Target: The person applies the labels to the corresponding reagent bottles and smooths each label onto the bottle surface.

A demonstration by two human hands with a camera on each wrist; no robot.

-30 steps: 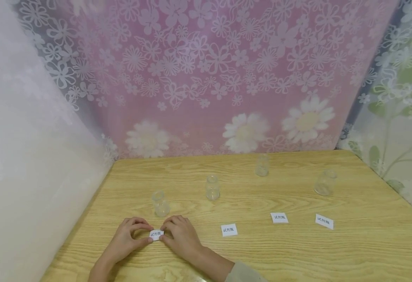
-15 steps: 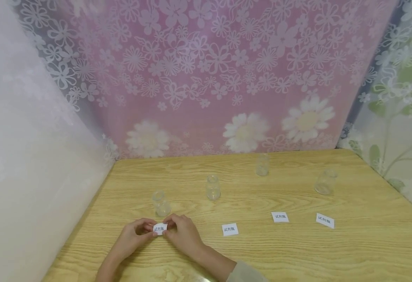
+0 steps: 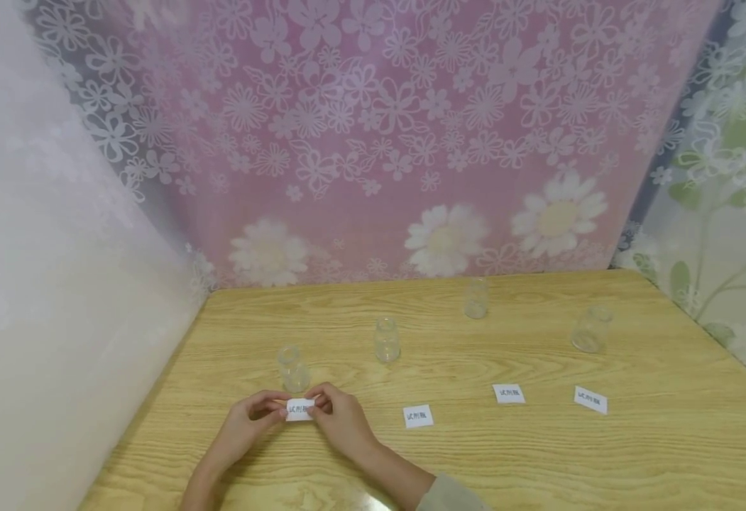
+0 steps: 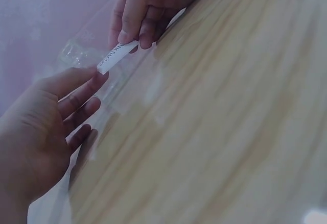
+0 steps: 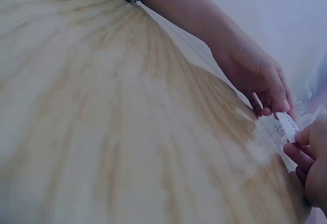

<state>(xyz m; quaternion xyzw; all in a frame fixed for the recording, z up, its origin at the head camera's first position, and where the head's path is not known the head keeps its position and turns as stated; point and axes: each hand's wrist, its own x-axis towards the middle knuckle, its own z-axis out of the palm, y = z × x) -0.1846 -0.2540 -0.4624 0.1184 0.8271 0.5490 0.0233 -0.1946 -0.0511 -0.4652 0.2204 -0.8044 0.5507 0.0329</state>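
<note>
A small white paper label (image 3: 297, 409) with printed characters is held up between my two hands, in front of the leftmost glass bottle (image 3: 293, 372). My left hand (image 3: 241, 424) pinches its left edge between thumb and forefinger. On the other side, the right hand (image 3: 346, 424) grips its right edge, with the thumb over part of the print. In the left wrist view the label (image 4: 117, 58) appears tilted and lifted off the table. Whether it touches the bottle behind it I cannot tell.
Three more clear glass bottles stand farther back: one in the middle (image 3: 387, 341), one near the back edge (image 3: 475, 301), one at right (image 3: 592, 331). Three matching labels (image 3: 418, 416) lie in a row on the wooden table (image 3: 539, 468). Floral curtains (image 3: 373, 142) enclose the table.
Both hands have moved a little to the right and away from me, carrying the label closer to the leftmost bottle. The bottles and other labels stay in place.
</note>
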